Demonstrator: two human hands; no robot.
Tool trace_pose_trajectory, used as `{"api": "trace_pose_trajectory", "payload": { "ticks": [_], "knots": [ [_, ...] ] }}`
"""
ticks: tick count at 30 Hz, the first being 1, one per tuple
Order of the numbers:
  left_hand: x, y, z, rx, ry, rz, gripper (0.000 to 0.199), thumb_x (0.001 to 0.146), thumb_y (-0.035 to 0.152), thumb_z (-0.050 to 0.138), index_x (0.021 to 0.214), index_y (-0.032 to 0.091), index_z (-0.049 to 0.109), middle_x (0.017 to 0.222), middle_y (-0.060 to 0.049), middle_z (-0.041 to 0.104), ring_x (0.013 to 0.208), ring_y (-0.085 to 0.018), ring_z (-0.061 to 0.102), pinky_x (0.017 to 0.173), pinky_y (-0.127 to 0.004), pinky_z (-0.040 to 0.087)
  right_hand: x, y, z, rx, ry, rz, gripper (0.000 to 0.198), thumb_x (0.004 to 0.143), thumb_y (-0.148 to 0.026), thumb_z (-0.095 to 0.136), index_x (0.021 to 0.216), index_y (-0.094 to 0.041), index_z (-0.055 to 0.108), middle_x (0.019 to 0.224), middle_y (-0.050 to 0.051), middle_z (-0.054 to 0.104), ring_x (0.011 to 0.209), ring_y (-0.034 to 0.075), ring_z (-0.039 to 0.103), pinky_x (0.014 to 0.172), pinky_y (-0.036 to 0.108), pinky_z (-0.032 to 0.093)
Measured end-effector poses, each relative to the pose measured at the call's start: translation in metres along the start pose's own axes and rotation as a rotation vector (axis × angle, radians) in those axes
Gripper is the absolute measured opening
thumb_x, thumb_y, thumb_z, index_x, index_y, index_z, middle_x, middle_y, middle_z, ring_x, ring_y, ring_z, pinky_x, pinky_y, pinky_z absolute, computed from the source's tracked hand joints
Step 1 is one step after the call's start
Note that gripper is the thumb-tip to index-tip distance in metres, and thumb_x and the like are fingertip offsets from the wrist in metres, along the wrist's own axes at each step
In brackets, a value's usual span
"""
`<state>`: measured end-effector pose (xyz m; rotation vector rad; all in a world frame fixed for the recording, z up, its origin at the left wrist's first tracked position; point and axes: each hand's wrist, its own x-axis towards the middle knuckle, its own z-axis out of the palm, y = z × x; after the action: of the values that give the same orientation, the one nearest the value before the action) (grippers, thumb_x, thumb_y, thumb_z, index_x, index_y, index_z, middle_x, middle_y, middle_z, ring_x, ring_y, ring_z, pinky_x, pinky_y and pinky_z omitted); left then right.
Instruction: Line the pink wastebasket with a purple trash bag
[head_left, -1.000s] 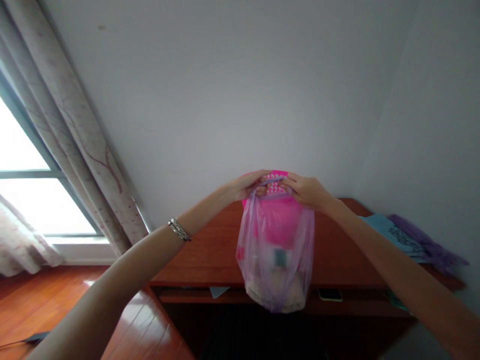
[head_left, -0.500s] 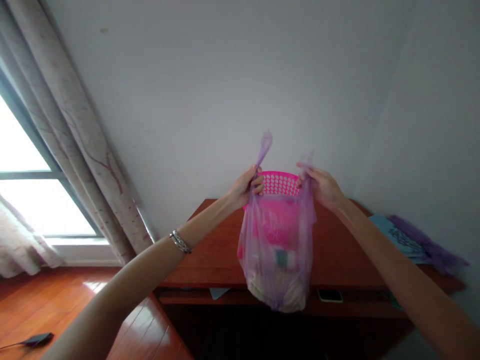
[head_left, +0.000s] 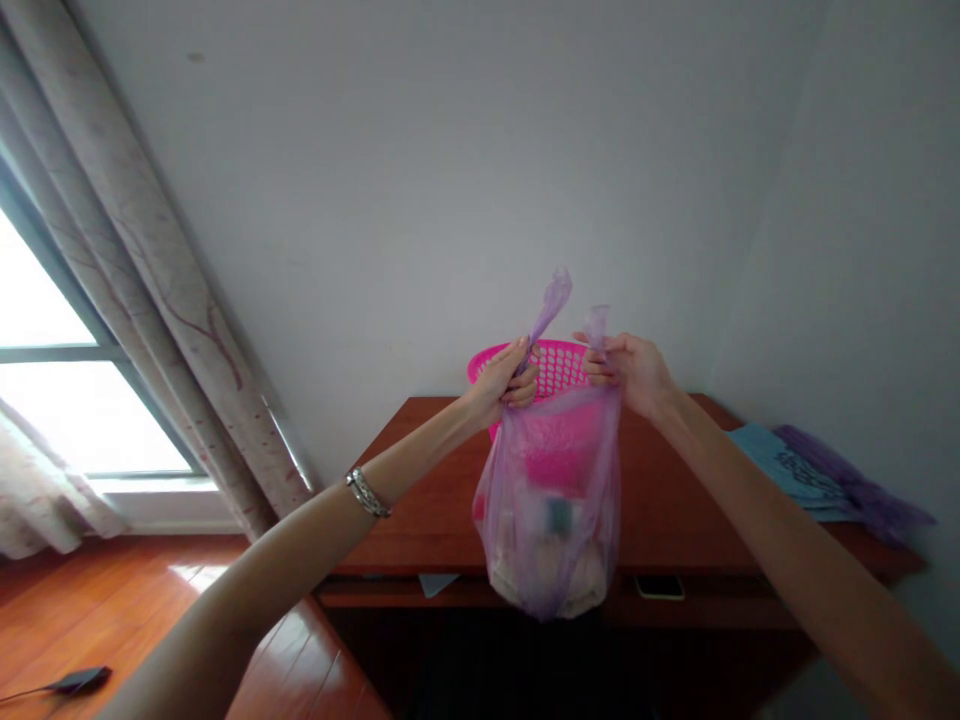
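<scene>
While both handles (head_left: 553, 305) poke upward separately, left hand (head_left: 501, 383) at 11 o'clock and right hand (head_left: 637, 375) at 1 o'clock each clamp one. Full purple bag (head_left: 551, 500) hangs below, view's 5 o'clock. Hands sit closer than half a second ago, so handles are nearer but uncrossed. Behind: desk (head_left: 435, 520), then pink basket (head_left: 559, 365) at bag's 12 o'clock.

Stuff (head_left: 559, 516) in the bag (head_left: 541, 470) too cloudy for me to tell, basket (head_left: 559, 365) partly hidden behind it, marks (head_left: 806, 475) on the blue thing (head_left: 761, 455) too blurry to read, window (head_left: 45, 410) cut off at left, cord (head_left: 26, 690) cut off too, under the desk (head_left: 427, 500) too dark.
</scene>
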<state>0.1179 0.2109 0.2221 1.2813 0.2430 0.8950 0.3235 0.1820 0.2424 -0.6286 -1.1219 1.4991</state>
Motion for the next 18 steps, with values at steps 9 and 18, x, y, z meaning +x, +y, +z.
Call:
{"api": "trace_pose_trajectory", "payload": {
  "ticks": [9,18],
  "knots": [
    [0.0,-0.006,0.021,0.475,-0.034,0.107,0.035,0.089,0.053,0.054,0.08,0.019,0.05,0.045,0.011,0.031,0.033,-0.004,0.023,0.034,-0.016,0.016,-0.01,0.012,0.018,-0.58,-0.299,-0.054,0.025,0.062,-0.017,0.061,0.081,-0.02,0.045,0.061,-0.007,0.037,0.048,0.006,0.029,0.043,0.02,0.021],
    [-0.006,0.011,0.025,0.403,-0.091,-0.302,0.047,0.094,0.051,0.042,0.065,0.016,0.053,0.042,0.008,0.026,0.034,-0.005,0.019,0.035,-0.019,0.012,-0.01,0.014,0.025,-0.275,-0.068,-0.077,0.018,0.081,-0.03,0.044,0.076,-0.016,0.055,0.062,0.001,0.048,0.054,0.011,0.038,0.046,0.023,0.026]
  ]
}}
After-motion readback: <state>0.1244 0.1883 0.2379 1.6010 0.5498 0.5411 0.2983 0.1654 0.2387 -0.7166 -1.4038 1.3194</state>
